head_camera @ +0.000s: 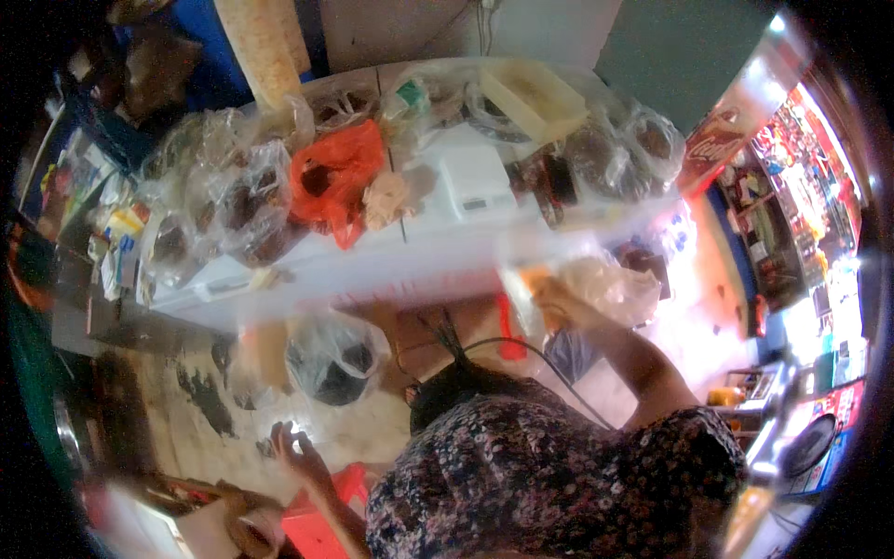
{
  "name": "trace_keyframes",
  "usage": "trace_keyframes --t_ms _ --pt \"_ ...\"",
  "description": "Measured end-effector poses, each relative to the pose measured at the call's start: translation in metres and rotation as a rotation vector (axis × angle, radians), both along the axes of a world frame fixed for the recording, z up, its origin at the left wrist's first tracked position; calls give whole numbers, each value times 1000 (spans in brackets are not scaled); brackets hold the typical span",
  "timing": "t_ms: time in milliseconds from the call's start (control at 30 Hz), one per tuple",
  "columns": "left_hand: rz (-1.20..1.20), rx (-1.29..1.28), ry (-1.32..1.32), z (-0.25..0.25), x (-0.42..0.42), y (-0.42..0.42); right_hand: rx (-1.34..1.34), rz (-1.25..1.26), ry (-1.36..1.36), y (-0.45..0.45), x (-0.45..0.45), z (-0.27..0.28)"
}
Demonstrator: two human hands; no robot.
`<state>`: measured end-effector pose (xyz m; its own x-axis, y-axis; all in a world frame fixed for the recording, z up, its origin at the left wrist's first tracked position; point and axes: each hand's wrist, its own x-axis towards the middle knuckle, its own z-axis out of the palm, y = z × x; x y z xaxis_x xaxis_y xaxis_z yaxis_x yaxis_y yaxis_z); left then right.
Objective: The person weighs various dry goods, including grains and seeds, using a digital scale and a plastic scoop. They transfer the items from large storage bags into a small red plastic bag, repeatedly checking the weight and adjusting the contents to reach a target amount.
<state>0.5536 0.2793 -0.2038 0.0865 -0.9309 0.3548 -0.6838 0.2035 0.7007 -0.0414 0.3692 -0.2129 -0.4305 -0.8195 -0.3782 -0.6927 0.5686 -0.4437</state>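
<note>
My right hand (553, 302) reaches to the front of a long white chest freezer (433, 260). Its fingers appear closed on a blurred clear and orange plastic packet (525, 288). Beside that hand hangs a pale plastic bag (614, 288). My left hand (299, 453) is held low on the other side, fingers apart, with nothing visible in it. Below it stands a red container (314, 520). On the freezer top lie a red plastic bag (339, 175), a crumpled beige bag (386, 200), a white box-shaped item (475, 175) and several clear bags of dark contents (251, 199).
A pale yellow tray (534, 98) sits at the freezer's back. On the floor, a clear bag with a dark item (339, 363) stands before the freezer. A Coca-Cola cooler (719, 140) and lit shelves (803, 182) are to the right. A black pan (810, 444) lies lower right.
</note>
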Motion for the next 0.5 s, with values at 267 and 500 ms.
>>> trace_keyframes --t_ms 267,500 --pt "-42 73 -124 56 -34 32 -731 -637 -715 -68 -120 74" --pt "-107 124 -32 45 -90 -2 -673 -911 -571 -154 -183 116"
